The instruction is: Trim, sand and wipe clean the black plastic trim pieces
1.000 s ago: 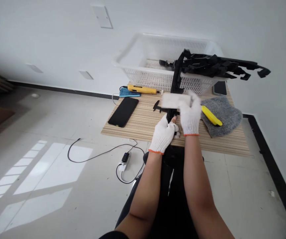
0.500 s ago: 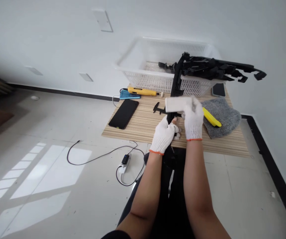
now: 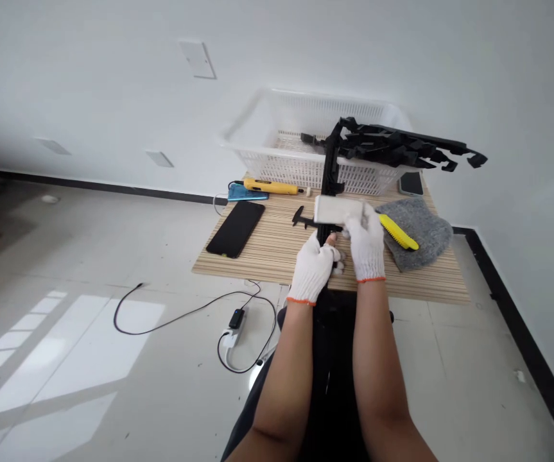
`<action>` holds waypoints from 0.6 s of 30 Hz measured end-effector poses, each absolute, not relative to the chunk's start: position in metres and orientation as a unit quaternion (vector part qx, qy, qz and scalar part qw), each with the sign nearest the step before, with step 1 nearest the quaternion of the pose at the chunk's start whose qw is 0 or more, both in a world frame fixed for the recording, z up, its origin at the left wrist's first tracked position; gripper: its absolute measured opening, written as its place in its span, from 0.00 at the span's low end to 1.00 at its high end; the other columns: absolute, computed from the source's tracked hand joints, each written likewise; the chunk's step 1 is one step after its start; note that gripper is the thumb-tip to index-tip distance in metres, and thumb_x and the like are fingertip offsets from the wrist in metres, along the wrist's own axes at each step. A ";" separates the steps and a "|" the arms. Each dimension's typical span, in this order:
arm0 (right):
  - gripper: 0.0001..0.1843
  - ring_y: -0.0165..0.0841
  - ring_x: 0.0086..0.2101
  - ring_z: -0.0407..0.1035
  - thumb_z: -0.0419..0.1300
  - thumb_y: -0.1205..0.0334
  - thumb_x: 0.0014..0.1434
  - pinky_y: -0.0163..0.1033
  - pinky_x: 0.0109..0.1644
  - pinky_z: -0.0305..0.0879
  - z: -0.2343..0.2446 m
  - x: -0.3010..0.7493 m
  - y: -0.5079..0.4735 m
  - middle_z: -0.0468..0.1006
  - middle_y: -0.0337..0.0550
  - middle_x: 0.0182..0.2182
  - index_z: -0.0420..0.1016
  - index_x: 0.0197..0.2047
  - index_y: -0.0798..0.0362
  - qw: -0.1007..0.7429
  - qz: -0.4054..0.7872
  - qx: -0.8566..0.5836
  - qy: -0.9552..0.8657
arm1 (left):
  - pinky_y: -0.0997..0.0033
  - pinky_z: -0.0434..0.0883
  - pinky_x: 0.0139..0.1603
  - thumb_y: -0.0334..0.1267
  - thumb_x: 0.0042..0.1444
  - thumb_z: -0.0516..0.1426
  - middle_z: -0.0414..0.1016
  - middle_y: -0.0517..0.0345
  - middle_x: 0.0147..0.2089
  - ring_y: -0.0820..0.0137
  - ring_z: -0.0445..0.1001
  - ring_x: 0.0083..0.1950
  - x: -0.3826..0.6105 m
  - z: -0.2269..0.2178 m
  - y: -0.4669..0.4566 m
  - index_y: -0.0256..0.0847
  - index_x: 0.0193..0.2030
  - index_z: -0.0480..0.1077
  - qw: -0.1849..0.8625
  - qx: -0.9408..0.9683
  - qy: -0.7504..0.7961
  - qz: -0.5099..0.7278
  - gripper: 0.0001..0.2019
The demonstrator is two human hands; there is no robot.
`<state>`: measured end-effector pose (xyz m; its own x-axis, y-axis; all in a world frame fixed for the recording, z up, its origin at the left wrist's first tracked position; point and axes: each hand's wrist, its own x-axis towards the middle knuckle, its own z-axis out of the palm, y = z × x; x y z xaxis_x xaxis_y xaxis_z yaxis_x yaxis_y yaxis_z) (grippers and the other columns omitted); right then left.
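Note:
Both my hands wear white knit gloves with orange cuffs. My left hand (image 3: pixel 312 269) is closed round the near end of a long black plastic part (image 3: pixel 330 168) that runs up from my lap towards the basket. My right hand (image 3: pixel 366 244) holds a white rectangular block (image 3: pixel 335 210) against that part, just above my left hand. A small black clip-like piece (image 3: pixel 302 218) sticks out to the left of the block. Further black plastic parts (image 3: pixel 402 146) lie across the rim of the basket.
A small striped wooden table (image 3: pixel 267 247) carries a white mesh basket (image 3: pixel 277 144), a black phone (image 3: pixel 237 228), a yellow tool (image 3: pixel 271 187) on a blue item, a grey cloth (image 3: pixel 424 230) with a yellow-handled tool (image 3: pixel 398 231), and another phone (image 3: pixel 410 183). A cable and adapter (image 3: pixel 235 319) lie on the floor.
The view has shifted, so table and hands sit slightly lower and left in the picture. My right hand with the white block has slid a little towards my left hand.

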<state>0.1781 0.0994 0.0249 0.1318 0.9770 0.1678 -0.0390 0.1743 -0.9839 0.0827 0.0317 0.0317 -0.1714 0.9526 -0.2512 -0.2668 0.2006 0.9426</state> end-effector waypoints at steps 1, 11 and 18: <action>0.29 0.32 0.39 0.75 0.63 0.52 0.56 0.35 0.36 0.74 0.025 0.178 0.100 0.80 0.46 0.48 0.72 0.60 0.50 0.577 0.446 -0.468 -0.499 | 0.76 0.69 0.18 0.44 0.57 0.61 0.70 0.65 0.23 0.72 0.72 0.20 0.083 0.031 0.032 0.43 0.42 0.68 0.557 0.318 0.536 0.549 0.11; 0.25 0.29 0.29 0.71 0.68 0.53 0.48 0.33 0.30 0.69 0.041 0.190 0.086 0.81 0.41 0.35 0.78 0.49 0.53 0.506 0.544 -0.456 -0.490 | 0.77 0.68 0.19 0.45 0.57 0.61 0.70 0.64 0.23 0.73 0.70 0.20 0.084 0.034 0.030 0.42 0.41 0.65 0.578 0.310 0.515 0.552 0.12; 0.18 0.25 0.17 0.57 0.68 0.48 0.51 0.32 0.18 0.56 0.045 0.194 0.077 0.68 0.31 0.18 0.76 0.38 0.52 0.452 0.584 -0.502 -0.450 | 0.76 0.71 0.18 0.44 0.58 0.60 0.69 0.65 0.22 0.74 0.69 0.19 0.082 0.037 0.031 0.42 0.40 0.65 0.579 0.305 0.528 0.541 0.11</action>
<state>0.1943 0.0772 0.0450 -0.0869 0.9801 -0.1784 -0.0763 -0.1851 -0.9797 0.0816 0.0312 0.0373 -0.1428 0.9489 -0.2816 -0.3058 0.2282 0.9243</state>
